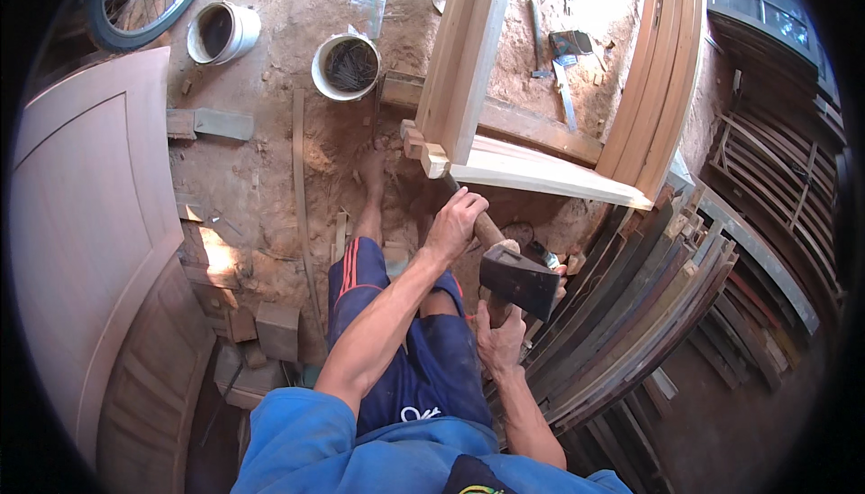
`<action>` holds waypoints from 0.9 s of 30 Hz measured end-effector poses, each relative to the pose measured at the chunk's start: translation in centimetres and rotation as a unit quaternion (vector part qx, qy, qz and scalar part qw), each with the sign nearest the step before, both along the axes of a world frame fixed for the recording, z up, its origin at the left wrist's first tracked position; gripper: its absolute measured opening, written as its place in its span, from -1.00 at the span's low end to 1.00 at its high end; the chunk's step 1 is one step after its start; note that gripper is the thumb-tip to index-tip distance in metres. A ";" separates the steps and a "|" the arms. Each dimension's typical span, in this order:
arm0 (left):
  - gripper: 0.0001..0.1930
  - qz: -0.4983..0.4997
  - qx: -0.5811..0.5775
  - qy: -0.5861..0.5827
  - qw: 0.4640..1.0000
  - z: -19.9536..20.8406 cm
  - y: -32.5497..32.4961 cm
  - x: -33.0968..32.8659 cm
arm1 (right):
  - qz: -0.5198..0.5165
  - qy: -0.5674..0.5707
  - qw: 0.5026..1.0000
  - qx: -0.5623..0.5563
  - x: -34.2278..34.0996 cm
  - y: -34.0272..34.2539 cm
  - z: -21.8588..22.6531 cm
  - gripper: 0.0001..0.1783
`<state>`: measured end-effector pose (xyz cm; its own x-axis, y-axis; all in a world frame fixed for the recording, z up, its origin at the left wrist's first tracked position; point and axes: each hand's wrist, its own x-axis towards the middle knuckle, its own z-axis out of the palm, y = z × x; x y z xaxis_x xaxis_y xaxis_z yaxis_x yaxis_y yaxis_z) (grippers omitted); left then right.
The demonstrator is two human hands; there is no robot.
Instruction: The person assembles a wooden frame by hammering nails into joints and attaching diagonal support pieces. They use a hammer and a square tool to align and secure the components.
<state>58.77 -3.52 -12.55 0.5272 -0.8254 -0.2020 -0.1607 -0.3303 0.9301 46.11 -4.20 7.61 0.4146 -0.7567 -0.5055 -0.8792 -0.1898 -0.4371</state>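
Note:
My left hand (455, 225) is closed around the wooden handle of a chisel (487, 228). The chisel's dark shaft runs up to the notched end (434, 160) of a pale wooden beam (464, 52); its tip is hidden there. My right hand (501, 341) grips the short handle of a hatchet (521, 283) with a dark, wedge-shaped metal head. That head is close beside the butt of the chisel; whether they touch I cannot tell. Some fingers (560, 283) show past the hatchet head, and whose they are is unclear.
A pale tapering board (550, 174) and long planks (656, 70) lie ahead. Stacked timber (631, 314) crowds my right. Two buckets (346, 67) (223, 32), one with nails, stand on the dirt. Door panels (95, 224) are at left; a hammer (538, 39) lies far off.

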 end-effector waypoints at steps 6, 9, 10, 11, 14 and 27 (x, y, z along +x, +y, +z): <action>-0.66 -0.064 0.048 -0.069 0.994 0.8 -2.0 -1.1 | -0.099 -0.018 0.993 0.067 -0.4 -1.5 2.2 -0.63; -0.71 -0.023 0.038 -0.068 0.997 1.1 -2.9 -0.6 | -0.185 -0.049 0.974 0.119 -1.7 -1.8 3.3 -0.67; -0.70 -0.007 0.021 -0.067 0.997 1.1 -3.0 -0.2 | -0.187 -0.065 0.972 0.124 -2.2 -1.9 3.5 -0.70; -0.70 -0.011 0.013 -0.062 0.998 1.1 -3.1 0.1 | -0.199 -0.077 0.967 0.141 -2.7 -2.0 3.6 -0.73; -0.69 -0.027 0.006 -0.043 0.999 1.1 -2.9 1.0 | -0.168 -0.137 0.968 0.125 -3.3 -2.3 2.9 -0.77; -0.85 -0.201 0.189 -0.244 0.930 -0.2 -11.3 -6.3 | -0.244 -0.078 0.934 0.248 -9.8 -8.9 1.9 -0.51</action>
<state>52.48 -14.79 -12.76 0.2962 -0.8941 -0.3360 -0.7141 -0.4410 0.5437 36.32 -13.07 9.55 0.1795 -0.5630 -0.8067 -0.7267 0.4769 -0.4945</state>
